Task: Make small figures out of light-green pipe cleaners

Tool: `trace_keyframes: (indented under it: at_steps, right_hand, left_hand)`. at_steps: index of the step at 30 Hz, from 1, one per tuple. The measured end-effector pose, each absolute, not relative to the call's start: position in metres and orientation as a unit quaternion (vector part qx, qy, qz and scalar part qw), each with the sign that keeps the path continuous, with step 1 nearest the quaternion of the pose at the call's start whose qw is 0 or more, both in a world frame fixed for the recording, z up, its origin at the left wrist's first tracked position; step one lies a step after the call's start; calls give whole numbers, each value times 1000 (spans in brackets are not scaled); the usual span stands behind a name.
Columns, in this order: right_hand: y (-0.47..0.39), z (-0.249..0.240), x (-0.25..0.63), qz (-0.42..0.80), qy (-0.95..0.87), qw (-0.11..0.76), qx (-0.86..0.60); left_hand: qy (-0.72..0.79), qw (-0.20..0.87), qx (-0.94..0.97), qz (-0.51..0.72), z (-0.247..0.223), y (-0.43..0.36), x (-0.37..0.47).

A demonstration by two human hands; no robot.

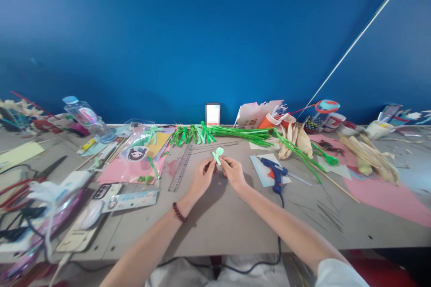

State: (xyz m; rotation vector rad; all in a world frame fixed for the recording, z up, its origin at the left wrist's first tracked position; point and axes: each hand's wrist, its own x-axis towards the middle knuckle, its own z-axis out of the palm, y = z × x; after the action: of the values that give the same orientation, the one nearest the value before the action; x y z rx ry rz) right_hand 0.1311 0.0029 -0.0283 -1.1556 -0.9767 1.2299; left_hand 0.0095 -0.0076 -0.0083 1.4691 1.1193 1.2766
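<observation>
Between my two hands, above the middle of the table, is a small pale green shape bent from fuzzy pipe cleaner (218, 154), with a rounded top and short arms below. My left hand (204, 171) pinches its left side between thumb and fingers. From the right, my right hand (232, 169) pinches it the same way. Just behind them lies a row of similar green pipe cleaner pieces (192, 134), beside a long bundle of green pipe cleaner stems (240, 133). A metal ruler (181, 168) rests left of my left hand.
A blue glue gun (276, 175) lies on pale paper at the right, its cord running off the front edge. Dried corn husks (296, 141) and pink paper (387, 199) are farther right. Scissors (30, 184), a mouse (91, 214) and a clear plastic bag (139, 148) crowd the left.
</observation>
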Motion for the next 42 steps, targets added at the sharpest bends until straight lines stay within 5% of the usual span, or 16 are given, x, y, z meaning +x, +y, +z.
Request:
trace_keyframes:
  at_steps: [9,26,33,42]
  right_hand:
    - [3,-21,130,607,-338,536,-479]
    - [-2,-16,131,738,-359,468,-326]
    - [-1,-15,133,710,-355,495,-353]
    - [-4,-18,132,450,-468,573,-500]
  left_hand:
    - [348,729,320,494,-10,-4,15]
    - [182,860,198,433,-12,-5,11]
    - [236,835,247,432,-10,-4,11]
    - [376,658,357,546,-17,3,12]
